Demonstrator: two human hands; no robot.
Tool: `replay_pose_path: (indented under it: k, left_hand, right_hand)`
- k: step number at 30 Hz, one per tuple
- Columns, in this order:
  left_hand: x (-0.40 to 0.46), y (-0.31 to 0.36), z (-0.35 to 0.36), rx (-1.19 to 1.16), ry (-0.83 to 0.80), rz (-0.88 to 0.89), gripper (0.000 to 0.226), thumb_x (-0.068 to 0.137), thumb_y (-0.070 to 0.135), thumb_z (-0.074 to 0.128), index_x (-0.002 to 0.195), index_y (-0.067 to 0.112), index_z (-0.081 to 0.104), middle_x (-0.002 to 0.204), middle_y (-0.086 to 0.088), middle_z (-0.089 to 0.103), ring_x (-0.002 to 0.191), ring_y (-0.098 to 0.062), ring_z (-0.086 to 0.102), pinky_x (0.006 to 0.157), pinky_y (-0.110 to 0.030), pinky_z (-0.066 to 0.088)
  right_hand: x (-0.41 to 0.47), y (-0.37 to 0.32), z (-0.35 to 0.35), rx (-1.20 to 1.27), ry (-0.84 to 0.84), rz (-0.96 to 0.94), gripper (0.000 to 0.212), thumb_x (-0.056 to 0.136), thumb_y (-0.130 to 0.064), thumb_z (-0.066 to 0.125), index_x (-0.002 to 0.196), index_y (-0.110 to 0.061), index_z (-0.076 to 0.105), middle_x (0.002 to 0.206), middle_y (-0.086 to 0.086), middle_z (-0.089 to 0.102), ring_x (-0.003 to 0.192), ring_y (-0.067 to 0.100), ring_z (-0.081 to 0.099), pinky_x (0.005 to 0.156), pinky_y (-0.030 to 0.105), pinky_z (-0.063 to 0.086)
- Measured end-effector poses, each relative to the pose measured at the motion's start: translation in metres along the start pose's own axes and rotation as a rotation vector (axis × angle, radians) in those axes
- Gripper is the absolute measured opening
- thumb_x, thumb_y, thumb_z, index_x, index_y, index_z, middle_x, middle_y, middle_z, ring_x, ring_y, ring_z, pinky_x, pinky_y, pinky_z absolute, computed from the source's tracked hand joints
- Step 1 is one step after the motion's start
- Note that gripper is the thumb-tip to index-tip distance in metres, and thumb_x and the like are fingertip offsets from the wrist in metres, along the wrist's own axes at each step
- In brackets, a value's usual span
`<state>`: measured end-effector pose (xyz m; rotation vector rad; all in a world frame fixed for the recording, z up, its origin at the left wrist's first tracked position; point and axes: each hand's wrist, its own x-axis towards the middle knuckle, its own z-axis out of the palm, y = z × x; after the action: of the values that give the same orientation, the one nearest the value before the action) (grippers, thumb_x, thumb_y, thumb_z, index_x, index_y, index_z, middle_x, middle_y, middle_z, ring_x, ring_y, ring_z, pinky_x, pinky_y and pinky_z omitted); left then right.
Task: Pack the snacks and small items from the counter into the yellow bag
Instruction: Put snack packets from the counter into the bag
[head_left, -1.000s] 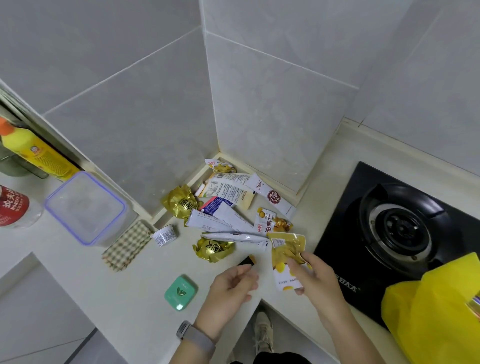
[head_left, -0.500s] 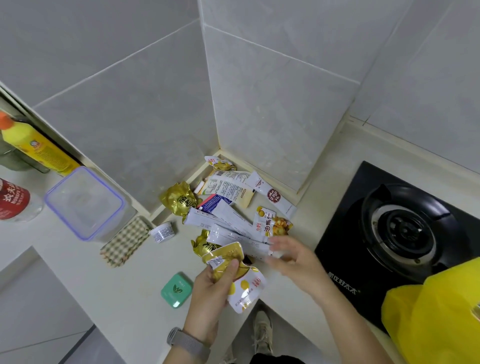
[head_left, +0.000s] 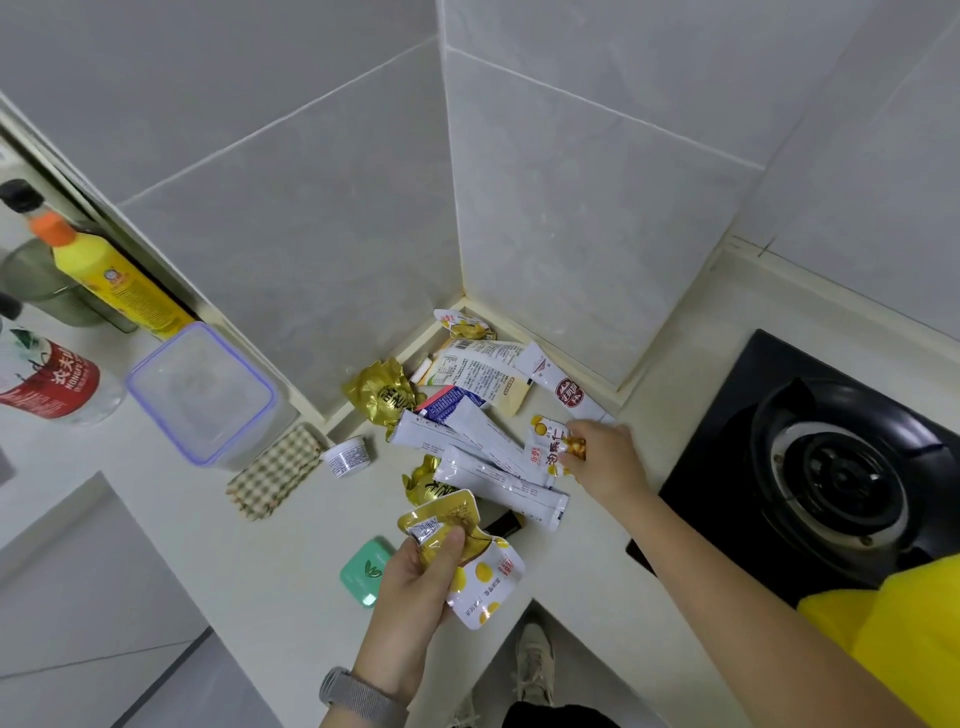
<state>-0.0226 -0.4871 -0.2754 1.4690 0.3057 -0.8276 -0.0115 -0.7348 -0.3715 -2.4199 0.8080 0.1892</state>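
left hand grips gold-and-white foil snack packets | right hand pinches small white-and-yellow snack sachet on cream counter

Probably home kitchen: gas hob, tiled walls.

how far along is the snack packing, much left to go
Early going. Nothing shows as packed; only a corner of the yellow bag is in view. In hand: the left hand grips two yellow snack packets, and the right hand pinches a corn snack packet. Left on the counter: white stick sachets, gold wrappers, a small tub, a green case.
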Motion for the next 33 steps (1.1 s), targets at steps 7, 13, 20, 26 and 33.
replay_pose_path:
  k: [7, 13, 20, 26, 33]
  left_hand:
    - [0.001, 0.003, -0.002, 0.012, 0.024, -0.008, 0.018, 0.091, 0.024, 0.053, 0.101, 0.015, 0.066, 0.09, -0.005, 0.076, 0.077, -0.017, 0.073, 0.069, -0.032, 0.058]
    - [0.001, 0.006, -0.002, 0.021, -0.003, 0.0, 0.02, 0.091, 0.024, 0.053, 0.103, 0.014, 0.065, 0.091, -0.005, 0.076, 0.076, -0.015, 0.072, 0.063, -0.028, 0.057]
    - [0.003, 0.008, 0.002, 0.039, -0.026, -0.003, 0.022, 0.092, 0.025, 0.052, 0.108, 0.014, 0.064, 0.093, -0.005, 0.076, 0.079, -0.015, 0.073, 0.07, -0.029, 0.059]
    - [0.0, 0.009, 0.008, 0.043, -0.039, 0.028, 0.018, 0.092, 0.024, 0.053, 0.106, 0.02, 0.064, 0.096, -0.003, 0.075, 0.087, -0.019, 0.072, 0.085, -0.042, 0.056]
    - [-0.005, 0.011, 0.014, 0.066, -0.066, 0.054, 0.018, 0.092, 0.019, 0.054, 0.108, 0.019, 0.063, 0.1, -0.002, 0.075, 0.096, -0.024, 0.069, 0.093, -0.047, 0.052]
  right_hand:
    - [0.002, -0.01, 0.0, -0.249, -0.092, 0.046, 0.042, 0.088, -0.033, 0.061, 0.126, -0.016, 0.05, 0.126, 0.007, 0.054, 0.124, 0.03, 0.037, 0.089, 0.038, 0.042]
    - [-0.003, -0.013, -0.007, -0.179, -0.047, 0.098, 0.046, 0.08, -0.033, 0.07, 0.119, -0.013, 0.052, 0.128, 0.01, 0.047, 0.121, 0.03, 0.038, 0.09, 0.037, 0.042]
    - [-0.029, -0.008, -0.011, 0.07, -0.028, 0.075, 0.031, 0.078, -0.03, 0.073, 0.09, -0.019, 0.046, 0.091, -0.003, 0.062, 0.091, 0.022, 0.061, 0.08, 0.038, 0.05]
    - [-0.057, -0.018, -0.025, 0.366, 0.122, 0.058, 0.019, 0.079, -0.02, 0.074, 0.091, -0.017, 0.058, 0.086, -0.003, 0.068, 0.08, 0.016, 0.065, 0.073, 0.031, 0.054]
    - [-0.117, -0.061, -0.053, 0.845, 0.2, 0.062, 0.009, 0.081, -0.021, 0.073, 0.087, -0.023, 0.067, 0.078, -0.003, 0.074, 0.072, 0.007, 0.071, 0.069, 0.021, 0.055]
